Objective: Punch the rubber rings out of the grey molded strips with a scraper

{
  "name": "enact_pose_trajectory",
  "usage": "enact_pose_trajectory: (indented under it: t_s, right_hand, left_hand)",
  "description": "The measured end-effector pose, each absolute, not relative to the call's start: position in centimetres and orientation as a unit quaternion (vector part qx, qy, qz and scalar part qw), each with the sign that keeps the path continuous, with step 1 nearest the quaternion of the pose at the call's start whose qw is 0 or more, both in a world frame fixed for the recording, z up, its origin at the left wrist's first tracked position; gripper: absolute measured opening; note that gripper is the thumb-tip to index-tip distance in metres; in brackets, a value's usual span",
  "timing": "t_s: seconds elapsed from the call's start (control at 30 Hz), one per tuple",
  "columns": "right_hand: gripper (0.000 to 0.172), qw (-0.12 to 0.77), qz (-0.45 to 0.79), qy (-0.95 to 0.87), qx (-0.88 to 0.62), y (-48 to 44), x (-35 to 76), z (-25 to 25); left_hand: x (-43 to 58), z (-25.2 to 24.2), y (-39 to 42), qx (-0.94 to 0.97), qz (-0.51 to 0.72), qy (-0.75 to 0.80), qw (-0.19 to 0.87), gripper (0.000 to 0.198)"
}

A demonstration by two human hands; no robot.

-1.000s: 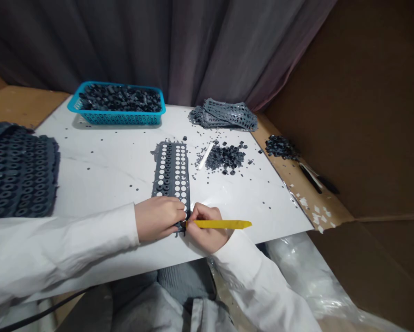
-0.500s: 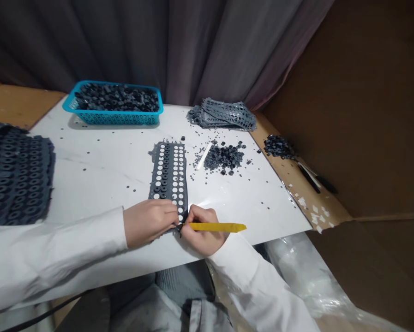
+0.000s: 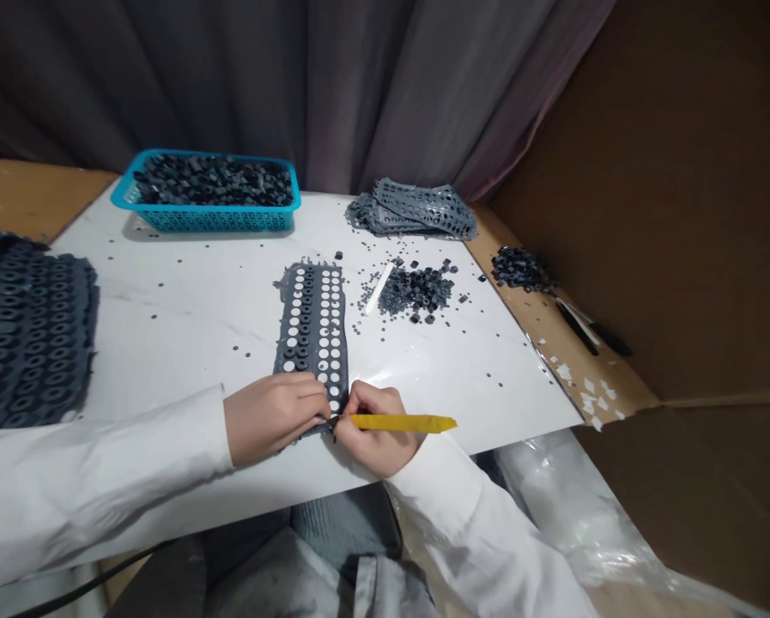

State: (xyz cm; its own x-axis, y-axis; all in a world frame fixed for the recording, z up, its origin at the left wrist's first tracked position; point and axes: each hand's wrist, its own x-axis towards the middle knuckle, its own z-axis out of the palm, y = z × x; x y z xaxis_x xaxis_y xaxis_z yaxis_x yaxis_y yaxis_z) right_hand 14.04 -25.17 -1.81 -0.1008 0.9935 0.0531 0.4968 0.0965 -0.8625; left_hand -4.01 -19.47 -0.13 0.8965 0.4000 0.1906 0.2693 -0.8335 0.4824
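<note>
A grey rubber sheet [image 3: 313,322] punched with round holes lies lengthwise in the middle of the white board [image 3: 184,318]; several dark rings still sit in it. My left hand [image 3: 272,416] has its fingers closed on the sheet's near end and presses it down. My right hand [image 3: 375,429] grips a yellow stick-like tool [image 3: 403,422], whose tip meets the sheet's near right corner beside my left fingertips.
A blue basket [image 3: 208,193] of dark rings stands at the back left. Emptied grey sheets [image 3: 416,210] are piled at the back. Loose rings [image 3: 416,292] and a white stick [image 3: 378,290] lie right of the sheet. Full sheets [image 3: 27,330] are stacked left. Black pens [image 3: 584,330] lie on the cardboard.
Both hands have slid slightly towards me and left along the sheet's near end. The yellow tool stays in my right hand at the same angle.
</note>
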Motion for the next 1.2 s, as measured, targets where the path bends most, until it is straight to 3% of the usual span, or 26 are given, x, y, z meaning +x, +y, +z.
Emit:
enact_pose_trajectory:
  t_s: [0.17, 0.3, 0.43, 0.53, 0.63, 0.93, 1.2]
  right_hand:
    - [0.014, 0.345, 0.357, -0.65, -0.575, -25.2, 14.0, -1.7]
    - [0.015, 0.358, 0.365, -0.643, -0.57, -25.1, 14.0, -1.9]
    - [0.015, 0.373, 0.372, -0.642, -0.557, -25.1, 14.1, -2.3]
    - [0.015, 0.378, 0.371, -0.644, -0.553, -25.1, 14.1, -2.4]
    - [0.015, 0.381, 0.367, -0.644, -0.552, -25.0, 14.1, -2.4]
    - [0.015, 0.385, 0.367, -0.645, -0.549, -25.1, 14.0, -2.2]
    - [0.014, 0.368, 0.374, -0.645, -0.556, -25.2, 14.3, -2.4]
  left_hand:
    - [-4.0, 3.4, -18.5, 0.913, 0.214, 0.209, 0.278, 0.019]
    - [-4.4, 5.7, -16.9, 0.871, 0.195, 0.303, 0.333, 0.017]
    - [-4.9, 4.6, -16.5, 0.709, 0.166, 0.396, 0.559, 0.026]
    - [-5.2, 3.0, -16.9, 0.528, 0.168, 0.381, 0.74, 0.035]
    - [-5.2, 2.3, -17.5, 0.404, 0.199, 0.355, 0.819, 0.038]
    - [-5.2, 2.7, -17.9, 0.296, 0.254, 0.364, 0.846, 0.037]
    - [-4.9, 3.7, -17.4, 0.381, 0.313, 0.428, 0.757, 0.038]
